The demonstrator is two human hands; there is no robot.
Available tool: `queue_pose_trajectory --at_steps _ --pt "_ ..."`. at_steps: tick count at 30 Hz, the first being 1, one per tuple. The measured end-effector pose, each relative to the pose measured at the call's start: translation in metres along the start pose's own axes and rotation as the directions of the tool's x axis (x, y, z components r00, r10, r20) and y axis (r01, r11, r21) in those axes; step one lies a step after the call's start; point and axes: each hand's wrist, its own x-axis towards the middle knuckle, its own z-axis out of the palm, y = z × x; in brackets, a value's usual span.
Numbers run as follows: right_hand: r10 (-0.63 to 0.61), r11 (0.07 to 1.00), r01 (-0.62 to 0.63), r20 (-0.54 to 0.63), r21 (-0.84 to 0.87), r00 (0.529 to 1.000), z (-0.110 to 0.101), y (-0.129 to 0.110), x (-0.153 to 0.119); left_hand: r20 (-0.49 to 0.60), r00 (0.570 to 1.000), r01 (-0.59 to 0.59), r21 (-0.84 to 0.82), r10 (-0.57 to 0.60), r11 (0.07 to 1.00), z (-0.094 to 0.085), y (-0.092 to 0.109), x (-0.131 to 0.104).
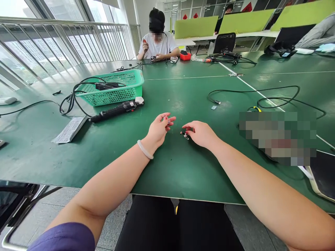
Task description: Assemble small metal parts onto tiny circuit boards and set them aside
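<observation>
Just left of the table's middle, my left hand (158, 129) is raised with its fingers curled. A small shiny piece (169, 122), too small to name, shows between the thumb and fingers. My right hand (201, 133) is lower and to the right, its thumb and fingers bent around a small dark-and-silver metal part (186, 136) at the tabletop. Part of that piece is hidden by the fingertips. The two hands are apart, with a narrow strip of green table (178, 164) between them.
A black electric screwdriver (115, 111) lies by a green mesh basket (117, 99) holding cables. A paper-covered block (70, 129) sits left. A black cable (251, 91) and small pale-blue piece (214, 107) lie right, near a blurred object (280, 137). Another person (158, 43) sits opposite.
</observation>
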Motion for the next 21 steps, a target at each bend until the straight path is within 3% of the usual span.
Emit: queue_pose_trajectory --at_steps 9,17,21 --pt "-0.031 0.999 0.031 -0.011 -0.038 0.999 0.002 0.003 0.004 0.101 0.983 0.152 0.043 -0.156 0.987 0.009 -0.004 -0.01" --pt "0.05 0.955 0.014 -0.206 0.295 0.977 -0.004 -0.007 -0.005 0.156 0.973 0.163 0.072 -0.172 0.984 0.009 -0.002 -0.013" --pt "0.023 0.93 0.061 -0.224 0.362 0.974 -0.003 -0.013 -0.008 0.19 0.967 0.152 0.116 -0.172 0.982 0.008 -0.004 -0.013"
